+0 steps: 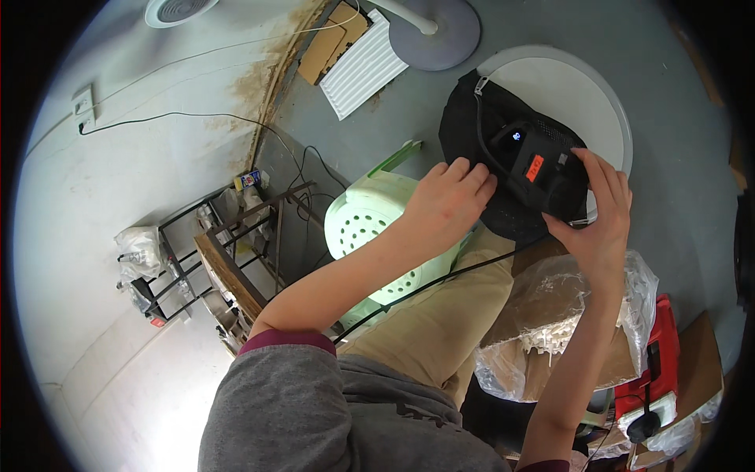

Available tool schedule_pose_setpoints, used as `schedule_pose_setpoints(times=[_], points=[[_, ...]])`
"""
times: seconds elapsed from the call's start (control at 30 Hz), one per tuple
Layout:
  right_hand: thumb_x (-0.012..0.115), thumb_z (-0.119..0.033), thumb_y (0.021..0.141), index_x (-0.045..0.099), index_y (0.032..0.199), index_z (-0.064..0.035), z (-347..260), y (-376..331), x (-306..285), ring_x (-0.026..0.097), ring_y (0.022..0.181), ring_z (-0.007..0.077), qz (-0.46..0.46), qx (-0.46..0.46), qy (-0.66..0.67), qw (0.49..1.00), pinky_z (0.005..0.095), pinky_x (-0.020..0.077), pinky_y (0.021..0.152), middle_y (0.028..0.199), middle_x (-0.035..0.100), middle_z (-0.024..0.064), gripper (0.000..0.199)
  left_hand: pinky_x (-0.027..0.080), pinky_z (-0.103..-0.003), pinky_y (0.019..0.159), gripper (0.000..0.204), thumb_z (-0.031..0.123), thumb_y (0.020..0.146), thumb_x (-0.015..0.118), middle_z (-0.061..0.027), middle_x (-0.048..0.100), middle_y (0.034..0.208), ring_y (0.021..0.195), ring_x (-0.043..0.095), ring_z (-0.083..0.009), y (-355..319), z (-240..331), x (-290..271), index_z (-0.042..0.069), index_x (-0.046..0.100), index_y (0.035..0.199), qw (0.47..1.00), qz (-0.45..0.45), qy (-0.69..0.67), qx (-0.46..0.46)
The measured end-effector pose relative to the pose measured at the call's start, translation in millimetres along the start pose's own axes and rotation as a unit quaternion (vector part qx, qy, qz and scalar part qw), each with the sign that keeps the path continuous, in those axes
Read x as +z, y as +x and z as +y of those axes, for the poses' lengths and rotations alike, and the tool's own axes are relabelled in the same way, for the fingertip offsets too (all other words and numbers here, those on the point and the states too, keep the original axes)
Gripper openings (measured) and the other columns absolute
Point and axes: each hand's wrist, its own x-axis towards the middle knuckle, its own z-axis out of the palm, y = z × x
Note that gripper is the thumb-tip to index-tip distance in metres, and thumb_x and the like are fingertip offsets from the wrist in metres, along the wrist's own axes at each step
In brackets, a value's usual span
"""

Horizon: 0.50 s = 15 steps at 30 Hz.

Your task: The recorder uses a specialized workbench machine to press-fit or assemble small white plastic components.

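Observation:
A black zippered bag [462, 130] lies open on a round white surface, partly hanging over its near edge. In its opening is a black boxy device [543, 161] with an orange label and a small lit display. My right hand [602, 208] grips the device's right end, thumb below and fingers on top. On the left, my left hand [452, 193] has its fingers curled on the bag's near rim; the fingertips are partly hidden. A black cable [448, 275] runs from near the bag toward the lower left, across my trouser leg.
The round white surface [602, 94] is beyond the bag. A pale green plastic stool [354, 216] stands left of my leg. At the lower right are a plastic-lined carton [503, 354] of small white pieces and a red case [664, 338]. A metal-framed rack [271, 248] and loose cords are leftward.

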Motion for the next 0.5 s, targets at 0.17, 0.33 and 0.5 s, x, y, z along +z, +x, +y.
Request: schedule_pose_setpoints(times=[0.17, 0.33, 0.5], points=[[0.079, -0.003, 0.047, 0.058, 0.127, -0.0096, 0.5, -8.2, 3.9, 0.053, 0.11, 0.0277, 0.026, -0.001, -0.006, 1.0, 0.0407, 0.0382, 0.099, 0.119, 0.061, 0.0044, 0.083, 0.046, -0.032, 0.076, 0.04, 0.018, 0.077, 0.072, -0.0038, 0.058, 0.107, 0.095, 0.054, -0.02, 0.1, 2.4, 0.5, 0.004, 0.064, 0.113, 1.0, -0.001, -0.023, -0.005], [0.081, -0.003, 0.046, 0.058, 0.128, -0.0117, -3.2, -8.8, 2.9, 0.051, 0.115, 0.0286, 0.01, 0.016, -0.051, 0.999, 0.0421, 0.0371, 0.101, 0.12, 0.06, 0.0043, 0.085, 0.046, -0.032, 0.074, 0.035, 0.017, 0.077, 0.07, -0.0054, 0.058, 0.104, 0.093, 0.055, -0.0199, -2.0, 7.6, 6.5, 0.003, 0.065, 0.109, 0.998, 0.048, -0.041, -0.005], [0.08, -0.006, 0.047, 0.059, 0.127, -0.0126, -5.4, -5.2, 7.6, 0.05, 0.114, 0.0288, 0.015, 0.018, -0.061, 0.998, 0.0426, 0.0346, 0.101, 0.119, 0.057, 0.004, 0.083, 0.047, -0.034, 0.072, 0.036, 0.017, 0.076, 0.07, -0.0077, 0.058, 0.104, 0.087, 0.059, -0.0209, 0.1, 8.3, 11.0, 0.003, 0.063, 0.109, 0.998, 0.034, -0.047, -0.021]])
